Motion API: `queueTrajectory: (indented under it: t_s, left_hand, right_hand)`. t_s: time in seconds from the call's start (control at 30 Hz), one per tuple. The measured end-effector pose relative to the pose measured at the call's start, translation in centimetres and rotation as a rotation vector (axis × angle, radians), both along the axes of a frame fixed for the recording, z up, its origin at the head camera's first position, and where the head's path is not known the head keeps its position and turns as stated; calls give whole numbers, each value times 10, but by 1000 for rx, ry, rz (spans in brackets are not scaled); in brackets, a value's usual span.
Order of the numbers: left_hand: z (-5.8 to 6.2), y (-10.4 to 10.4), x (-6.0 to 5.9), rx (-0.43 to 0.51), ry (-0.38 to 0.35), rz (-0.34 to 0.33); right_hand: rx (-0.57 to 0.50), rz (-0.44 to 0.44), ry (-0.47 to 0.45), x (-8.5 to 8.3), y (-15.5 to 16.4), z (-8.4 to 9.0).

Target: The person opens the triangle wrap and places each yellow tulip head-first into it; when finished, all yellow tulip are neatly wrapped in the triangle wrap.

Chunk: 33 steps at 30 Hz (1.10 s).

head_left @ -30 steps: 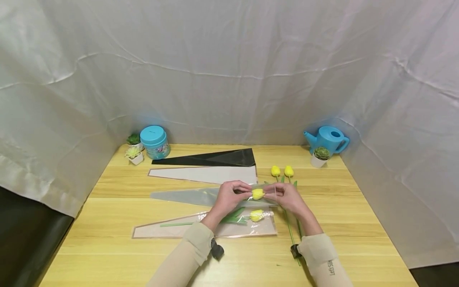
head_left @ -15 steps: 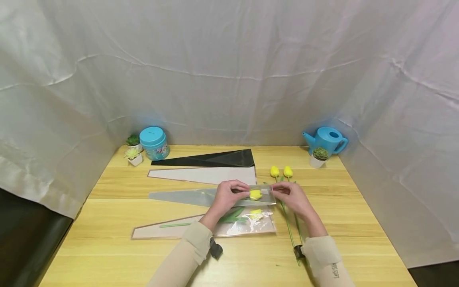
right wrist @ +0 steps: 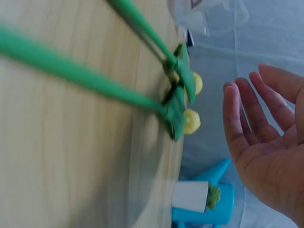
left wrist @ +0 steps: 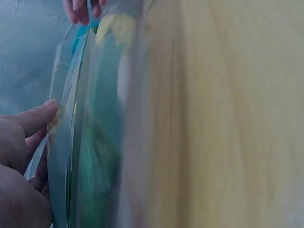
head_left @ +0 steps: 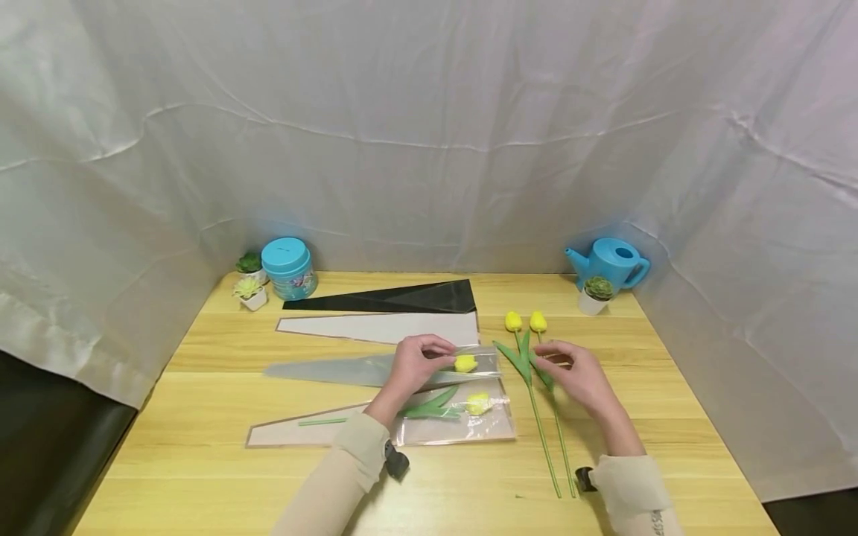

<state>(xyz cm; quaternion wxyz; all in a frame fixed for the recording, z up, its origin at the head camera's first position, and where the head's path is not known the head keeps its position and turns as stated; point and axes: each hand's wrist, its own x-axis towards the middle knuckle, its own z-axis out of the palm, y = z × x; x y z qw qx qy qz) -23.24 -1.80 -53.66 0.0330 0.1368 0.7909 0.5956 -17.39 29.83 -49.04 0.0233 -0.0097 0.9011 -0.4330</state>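
My left hand [head_left: 417, 366] pinches a grey-and-clear flower sleeve [head_left: 328, 369] between thumb and fingers. A yellow tulip [head_left: 465, 363] lies inside the sleeve, its head near the wide end. In the left wrist view the thumb is on one face of the sleeve [left wrist: 71, 147]. My right hand [head_left: 582, 374] hovers over the leaves of two loose yellow tulips [head_left: 526, 350], its fingers loosely bent; the right wrist view shows nothing in the hand [right wrist: 270, 137]. Nearer me lies a pink-edged sleeve [head_left: 462, 430] with another yellow tulip [head_left: 478, 403] in it.
Farther back lie a white sleeve [head_left: 382, 326] and a black sleeve [head_left: 375, 296]. A blue-lidded jar [head_left: 288, 268] and two small potted plants [head_left: 252, 292] stand at the back left. At the back right are a blue watering can [head_left: 613, 260] and a potted succulent [head_left: 594, 296].
My right hand has let go of the sleeve's wide end and moved right, over the loose tulips. The left hand has shifted slightly left with the sleeve and its tulip.
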Motion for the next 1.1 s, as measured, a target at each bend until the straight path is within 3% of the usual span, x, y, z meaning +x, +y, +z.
queueTrajectory:
  t_s: [0.33, 0.77, 1.1]
  left_hand:
    - [1, -10, -3, -66, 23, 36]
    - [-3, -15, -1, -115, -2, 9]
    - [7, -33, -1, -171, -15, -62]
  right_hand:
    - [75, -8, 34, 15, 27, 3]
    - [36, -33, -122, 29, 37, -5]
    - [-93, -28, -248, 26, 31, -18]
